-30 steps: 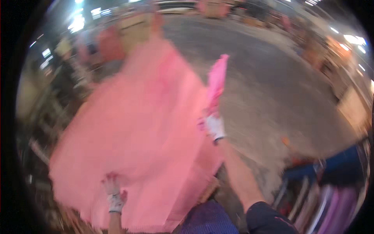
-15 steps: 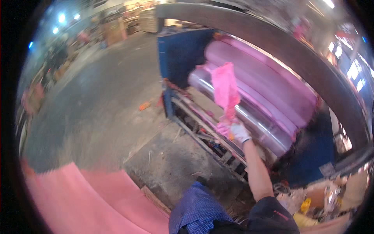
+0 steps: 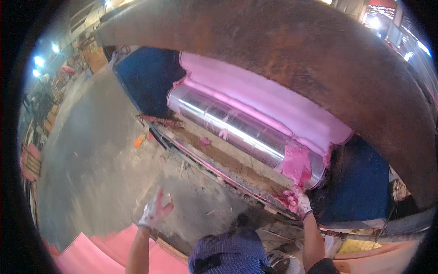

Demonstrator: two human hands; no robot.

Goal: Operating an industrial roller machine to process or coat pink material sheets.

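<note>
My right hand, in a white glove stained pink, is closed on the lower end of a pink strip of soft, rubber-like sheet. Bunched pink material shows at the fingers. The strip's wider upper part lies against the right end of a shiny metal roller. Behind that roller is a larger roller covered in pink material. My left hand, gloved with pinkish fingers, holds nothing; its fingers are spread above the floor, left of the machine.
A thick rusty metal beam arches over the rollers. Blue side plates flank them, and a dirty tray runs along the front. Stacked pink sheets lie at lower left. An orange scrap is on the floor.
My view has come closer to the rollers. My left hand has come into view. The right hand and its pink strip are now at the metal roller's right end.
</note>
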